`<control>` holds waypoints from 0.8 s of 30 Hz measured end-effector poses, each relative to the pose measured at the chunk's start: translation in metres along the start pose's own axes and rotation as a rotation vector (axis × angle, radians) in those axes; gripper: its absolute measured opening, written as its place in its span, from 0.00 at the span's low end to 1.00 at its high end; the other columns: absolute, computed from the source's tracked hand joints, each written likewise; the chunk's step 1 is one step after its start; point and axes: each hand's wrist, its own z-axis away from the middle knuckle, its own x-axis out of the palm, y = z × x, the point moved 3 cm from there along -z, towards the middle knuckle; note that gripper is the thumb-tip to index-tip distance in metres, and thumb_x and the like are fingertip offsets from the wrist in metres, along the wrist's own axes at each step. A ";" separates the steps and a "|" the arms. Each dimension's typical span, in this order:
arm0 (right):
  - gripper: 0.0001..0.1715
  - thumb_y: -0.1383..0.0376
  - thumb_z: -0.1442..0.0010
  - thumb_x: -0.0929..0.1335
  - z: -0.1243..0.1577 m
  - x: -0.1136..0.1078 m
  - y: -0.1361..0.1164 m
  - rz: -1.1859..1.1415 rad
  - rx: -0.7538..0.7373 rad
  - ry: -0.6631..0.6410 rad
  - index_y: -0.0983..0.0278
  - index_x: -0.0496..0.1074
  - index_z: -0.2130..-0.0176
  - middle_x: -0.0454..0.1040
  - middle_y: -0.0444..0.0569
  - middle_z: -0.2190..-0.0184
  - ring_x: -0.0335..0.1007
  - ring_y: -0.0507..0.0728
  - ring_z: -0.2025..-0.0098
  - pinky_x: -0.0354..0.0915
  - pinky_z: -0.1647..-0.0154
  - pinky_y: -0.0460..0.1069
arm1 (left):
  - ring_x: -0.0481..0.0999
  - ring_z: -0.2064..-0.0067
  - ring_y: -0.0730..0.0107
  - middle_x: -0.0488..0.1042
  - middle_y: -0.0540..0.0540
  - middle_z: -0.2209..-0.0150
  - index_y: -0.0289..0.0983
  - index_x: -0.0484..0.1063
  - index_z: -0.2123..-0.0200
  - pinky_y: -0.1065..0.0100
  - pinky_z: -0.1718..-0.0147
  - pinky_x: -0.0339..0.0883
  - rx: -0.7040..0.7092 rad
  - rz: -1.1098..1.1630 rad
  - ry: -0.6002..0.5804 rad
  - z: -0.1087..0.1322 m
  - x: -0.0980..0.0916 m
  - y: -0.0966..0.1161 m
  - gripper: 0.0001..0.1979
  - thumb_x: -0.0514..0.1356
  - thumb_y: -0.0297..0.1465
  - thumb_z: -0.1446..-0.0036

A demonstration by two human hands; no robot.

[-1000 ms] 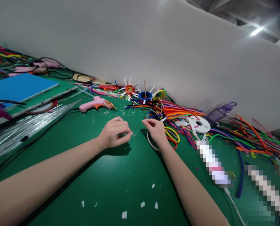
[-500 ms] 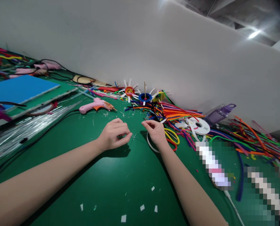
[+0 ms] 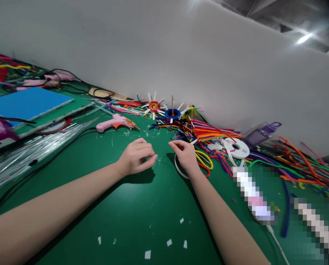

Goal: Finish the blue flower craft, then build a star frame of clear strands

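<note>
My left hand (image 3: pixel 139 157) hovers above the green table, thumb and fingertips pinched together. Whatever lies between them is too fine to make out. Across a small gap, my right hand (image 3: pixel 184 154) is also closed in a pinch, its contents just as unclear. A faint pale strand rises near its fingers. Beyond my left hand lies a pink glue gun (image 3: pixel 117 123), its nozzle pointing right. Close to my right wrist are a yellow pipe cleaner loop (image 3: pixel 205 159) and a white curved strip (image 3: pixel 179 170). Behind stand a blue wheel-like piece (image 3: pixel 172 113) and an orange one (image 3: pixel 154 106) with white spokes.
Pipe cleaners (image 3: pixel 216 132) and a white ribbon spool (image 3: pixel 236 148) lie to the right, before a purple bottle (image 3: pixel 262 134). At left are a blue board (image 3: pixel 31 105) and silver strips (image 3: pixel 51 147). White paper scraps (image 3: pixel 147 254) dot the green table (image 3: pixel 125 224).
The whole view has shifted slightly, so things appear a little further right. Both hands keep nearly the same pinched pose and the gap between them.
</note>
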 end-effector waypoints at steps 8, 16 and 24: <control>0.15 0.54 0.47 0.70 0.000 0.000 -0.002 0.006 -0.011 -0.003 0.63 0.77 0.69 0.77 0.47 0.72 0.71 0.55 0.69 0.65 0.65 0.49 | 0.64 0.77 0.75 0.67 0.54 0.80 0.38 0.65 0.76 0.66 0.68 0.63 0.016 0.012 0.025 -0.001 0.000 0.001 0.07 0.57 0.26 0.45; 0.15 0.54 0.47 0.69 0.000 -0.001 -0.004 0.016 -0.016 0.000 0.63 0.77 0.69 0.78 0.48 0.71 0.71 0.56 0.69 0.65 0.64 0.49 | 0.65 0.77 0.75 0.67 0.54 0.80 0.38 0.64 0.77 0.66 0.68 0.63 0.009 0.008 0.025 -0.002 0.000 0.001 0.08 0.56 0.26 0.45; 0.15 0.54 0.47 0.69 0.001 -0.001 -0.005 0.011 -0.015 0.007 0.64 0.77 0.69 0.77 0.48 0.72 0.70 0.55 0.71 0.65 0.67 0.48 | 0.64 0.78 0.76 0.66 0.54 0.81 0.38 0.62 0.78 0.67 0.68 0.63 0.017 -0.005 0.047 -0.003 -0.002 0.003 0.10 0.57 0.25 0.46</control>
